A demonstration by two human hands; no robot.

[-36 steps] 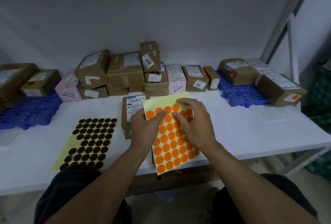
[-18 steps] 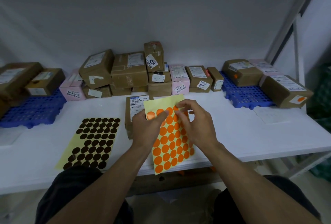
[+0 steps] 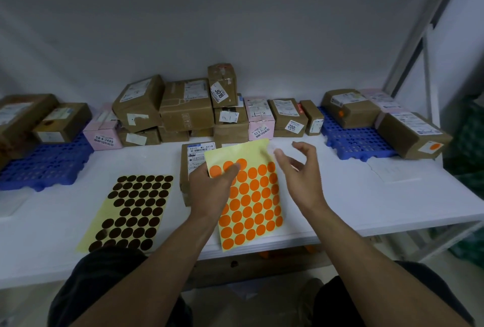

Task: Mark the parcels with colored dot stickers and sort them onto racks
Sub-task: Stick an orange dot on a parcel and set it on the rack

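Note:
My left hand [image 3: 209, 193] grips the top left of a yellow sheet of orange dot stickers [image 3: 251, 201], thumb on the top row. The sheet hangs over the white table's front edge and partly covers a brown parcel [image 3: 191, 169] with a white label. My right hand [image 3: 301, 177] hovers just right of the sheet's top corner, thumb and curled fingers apart. I see nothing between them; that spot is blurred. A sheet of dark brown dots [image 3: 133, 211] lies flat to the left.
Several brown and pink parcels [image 3: 186, 106] are piled along the back wall. A blue rack [image 3: 44, 161] at the left and another blue rack [image 3: 356, 140] at the right each carry parcels; one right-hand parcel [image 3: 411, 133] bears an orange dot. A metal frame stands at far right.
My right hand has lifted off the orange sheet and moved up and to the right, its fingers spreading. My left hand still holds the sheet.

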